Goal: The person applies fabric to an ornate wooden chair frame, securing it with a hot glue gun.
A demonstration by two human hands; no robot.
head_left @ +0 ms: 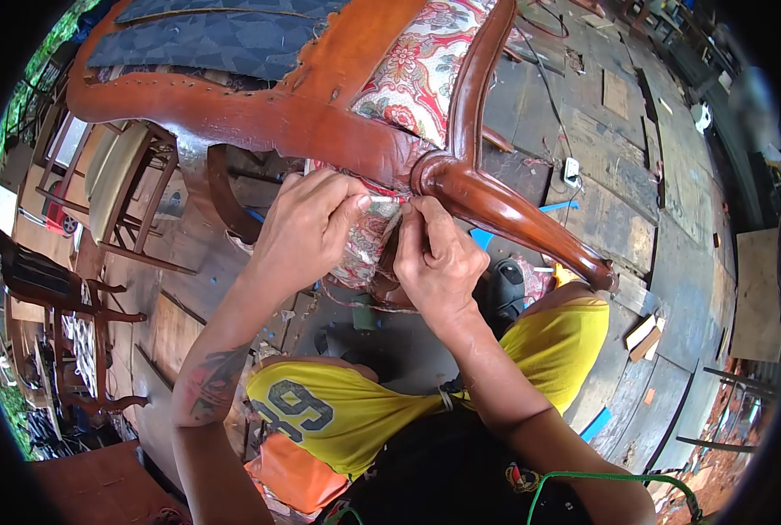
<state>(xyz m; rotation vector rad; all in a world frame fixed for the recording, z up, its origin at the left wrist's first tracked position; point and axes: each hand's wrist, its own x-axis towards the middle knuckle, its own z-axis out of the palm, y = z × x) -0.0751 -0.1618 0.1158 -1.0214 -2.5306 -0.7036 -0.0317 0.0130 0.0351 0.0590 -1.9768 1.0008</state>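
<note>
Wooden plank floor (pixel 605 210) around you, small wood blocks (pixel 643 338) and blue strip (pixel 596 425) on your right, white box (pixel 571 171) ahead.

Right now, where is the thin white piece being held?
The white piece is just above centre in the head view, between the left hand and right hand, below the wooden frame.

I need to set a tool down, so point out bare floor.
Bare planks lie right of the white block; another patch separates wood scraps from the blue strip. Crowded: around the left hand and right hand at the chair frame, and far left among other chairs.
</note>
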